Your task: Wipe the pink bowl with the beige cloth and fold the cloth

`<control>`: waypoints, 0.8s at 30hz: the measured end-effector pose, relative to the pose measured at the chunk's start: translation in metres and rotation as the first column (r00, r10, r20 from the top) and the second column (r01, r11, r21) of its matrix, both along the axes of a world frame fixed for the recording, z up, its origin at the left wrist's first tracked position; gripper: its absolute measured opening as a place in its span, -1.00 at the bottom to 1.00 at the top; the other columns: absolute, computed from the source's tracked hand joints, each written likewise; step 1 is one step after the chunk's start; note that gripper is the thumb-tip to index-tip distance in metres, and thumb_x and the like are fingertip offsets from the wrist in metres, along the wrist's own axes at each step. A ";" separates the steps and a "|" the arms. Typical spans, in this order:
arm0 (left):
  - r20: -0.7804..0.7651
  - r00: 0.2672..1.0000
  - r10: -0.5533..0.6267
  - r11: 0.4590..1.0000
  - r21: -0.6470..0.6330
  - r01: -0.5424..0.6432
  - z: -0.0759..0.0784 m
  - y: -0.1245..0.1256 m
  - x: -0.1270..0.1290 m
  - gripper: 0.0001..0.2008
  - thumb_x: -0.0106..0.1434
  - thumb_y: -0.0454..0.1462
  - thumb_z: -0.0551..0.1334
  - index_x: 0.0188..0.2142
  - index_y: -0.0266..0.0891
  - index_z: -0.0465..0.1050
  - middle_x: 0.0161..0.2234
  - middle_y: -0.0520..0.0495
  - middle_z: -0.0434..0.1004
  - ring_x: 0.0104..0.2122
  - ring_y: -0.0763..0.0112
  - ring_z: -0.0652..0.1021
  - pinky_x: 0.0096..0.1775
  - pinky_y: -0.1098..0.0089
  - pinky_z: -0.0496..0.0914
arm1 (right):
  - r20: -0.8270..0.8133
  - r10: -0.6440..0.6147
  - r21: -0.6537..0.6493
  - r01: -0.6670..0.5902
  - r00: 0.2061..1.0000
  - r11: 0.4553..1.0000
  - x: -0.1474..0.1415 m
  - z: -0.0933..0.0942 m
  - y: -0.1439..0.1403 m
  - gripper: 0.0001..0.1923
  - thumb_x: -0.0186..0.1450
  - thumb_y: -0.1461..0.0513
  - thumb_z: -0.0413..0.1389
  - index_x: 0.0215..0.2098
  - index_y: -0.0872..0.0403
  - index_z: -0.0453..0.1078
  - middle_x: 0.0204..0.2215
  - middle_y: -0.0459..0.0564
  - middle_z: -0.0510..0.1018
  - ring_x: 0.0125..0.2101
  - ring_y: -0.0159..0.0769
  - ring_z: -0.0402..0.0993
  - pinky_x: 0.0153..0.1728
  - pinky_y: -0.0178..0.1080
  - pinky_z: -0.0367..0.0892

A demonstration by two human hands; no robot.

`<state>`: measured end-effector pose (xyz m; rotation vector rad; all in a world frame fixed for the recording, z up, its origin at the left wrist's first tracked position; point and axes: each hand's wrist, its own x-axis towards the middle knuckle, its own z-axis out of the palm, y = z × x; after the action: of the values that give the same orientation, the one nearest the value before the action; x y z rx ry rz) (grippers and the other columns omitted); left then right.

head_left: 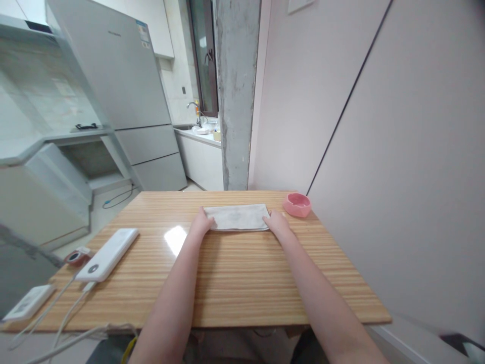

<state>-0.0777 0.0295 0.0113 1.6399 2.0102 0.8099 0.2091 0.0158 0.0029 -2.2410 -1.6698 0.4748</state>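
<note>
A folded whitish cloth (238, 217) lies as a long flat strip near the far side of the wooden table. At its left end, my left hand (200, 222) grips the edge, thumb on top and fingers around the side. My right hand (277, 222) pinches the right end in the same way. Both arms reach straight forward over the table. The undersides of my fingers are hidden by the cloth and the hands.
A pink ashtray (297, 205) stands at the table's far right corner by the wall. On the left are a white power bank (108, 255) with cables, a roll of tape (78, 257) and a white box (29, 302). Behind stands a fridge (113, 65).
</note>
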 end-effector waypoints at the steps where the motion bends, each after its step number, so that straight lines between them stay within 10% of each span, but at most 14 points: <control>1: 0.052 0.999 0.012 1.000 -0.004 -0.012 0.001 0.001 -0.003 -0.33 0.05 -0.30 0.25 0.16 -0.39 0.13 -0.12 -0.31 0.52 -0.11 0.10 0.54 -0.11 0.27 0.36 | -0.017 -0.004 0.017 0.004 1.000 1.000 0.000 -0.001 0.000 -0.71 0.22 0.14 0.03 -0.16 0.13 0.40 -0.16 0.20 0.56 -0.10 -0.06 0.49 -0.20 -0.19 0.33; 5: 0.185 0.978 0.100 0.979 0.159 -0.130 0.013 -0.002 -0.002 -0.42 0.09 -0.33 0.18 0.13 -0.34 0.18 -0.21 -0.21 0.52 -0.21 0.19 0.55 -0.15 0.27 0.38 | -0.215 0.045 0.147 -0.013 0.976 0.989 -0.009 -0.003 0.001 -0.63 0.14 0.34 0.07 -0.06 0.11 0.31 -0.27 0.09 0.56 -0.26 -0.23 0.51 -0.30 -0.30 0.34; 10: 0.250 0.966 -0.071 0.778 0.620 -0.103 0.024 -0.018 0.028 -0.58 0.17 -0.31 0.13 0.05 -0.19 0.24 -0.18 -0.09 0.48 -0.16 0.33 0.51 -0.06 0.31 0.35 | -0.630 0.192 0.100 -0.167 0.752 0.981 -0.044 -0.006 -0.003 -0.71 0.15 0.43 0.01 -0.17 0.07 0.29 -0.60 -0.24 0.37 -0.67 -0.48 0.31 -0.61 -0.43 0.29; 14: 0.097 0.867 -0.489 0.781 0.491 0.386 0.007 -0.023 0.058 -0.64 0.13 -0.27 0.19 -0.04 -0.22 0.35 -0.22 -0.11 0.52 -0.18 0.31 0.53 -0.09 0.29 0.39 | -0.728 0.188 0.056 -0.216 0.659 0.975 -0.059 -0.003 -0.007 -0.93 0.28 0.29 0.00 -0.32 0.09 0.32 -0.68 -0.25 0.28 -0.71 -0.50 0.24 -0.67 -0.45 0.28; 17: 0.157 0.694 -0.703 0.704 0.297 0.645 -0.006 -0.024 0.070 -0.59 0.14 -0.17 0.22 -0.01 -0.23 0.35 -0.21 -0.13 0.53 -0.26 0.34 0.56 -0.22 0.34 0.43 | -0.711 0.140 -0.002 -0.201 0.690 0.980 -0.059 -0.001 -0.009 -0.74 0.37 0.15 -0.10 -0.36 0.10 0.31 -0.73 -0.21 0.28 -0.74 -0.48 0.23 -0.69 -0.43 0.26; 24: 0.150 0.831 -0.536 0.809 0.375 0.453 0.002 -0.017 0.053 -0.66 0.32 -0.09 -0.02 -0.15 -0.24 0.39 -0.31 -0.10 0.52 -0.34 0.38 0.52 -0.27 0.37 0.38 | -0.387 0.178 0.056 -0.169 0.905 0.984 -0.042 0.009 -0.014 -0.92 0.16 0.33 0.08 -0.37 0.11 0.40 -0.54 -0.09 0.51 -0.54 -0.39 0.43 -0.50 -0.40 0.27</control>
<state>-0.0243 0.0126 0.0131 2.0057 1.2212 1.1108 0.1673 0.0019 0.0119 -1.8319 -1.6501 0.8800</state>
